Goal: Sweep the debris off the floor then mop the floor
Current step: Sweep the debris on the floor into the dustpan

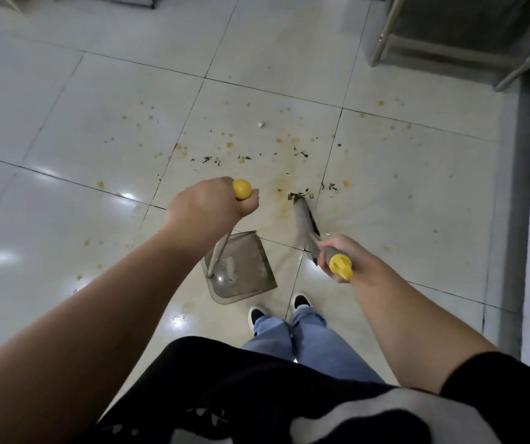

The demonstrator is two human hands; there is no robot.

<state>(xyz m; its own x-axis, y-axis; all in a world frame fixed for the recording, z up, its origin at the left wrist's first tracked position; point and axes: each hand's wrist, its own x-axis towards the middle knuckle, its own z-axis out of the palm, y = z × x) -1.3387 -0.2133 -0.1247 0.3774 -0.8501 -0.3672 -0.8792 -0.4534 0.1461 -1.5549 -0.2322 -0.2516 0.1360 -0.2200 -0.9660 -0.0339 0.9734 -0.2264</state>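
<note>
Head view. Left hand point(211, 203): curled round the yellow-capped dustpan point(241, 270) handle, pan stood on the floor point(97, 107) by the feet, presumably to receive sweepings. Right hand point(337, 257): gripped on the broom point(305, 224) handle; bristles are set against dark debris point(295, 196). Yellow stains point(230, 145) are scattered beyond. Broom head foreshortened and blurred; no mop is seen.

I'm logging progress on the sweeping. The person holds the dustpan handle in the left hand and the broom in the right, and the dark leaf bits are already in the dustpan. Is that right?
Not quite. The head view shows the dark leaf bits still on the floor, by the broom head, not in the dustpan. The rest holds: left hand on the dustpan handle, right hand on the broom.
</note>
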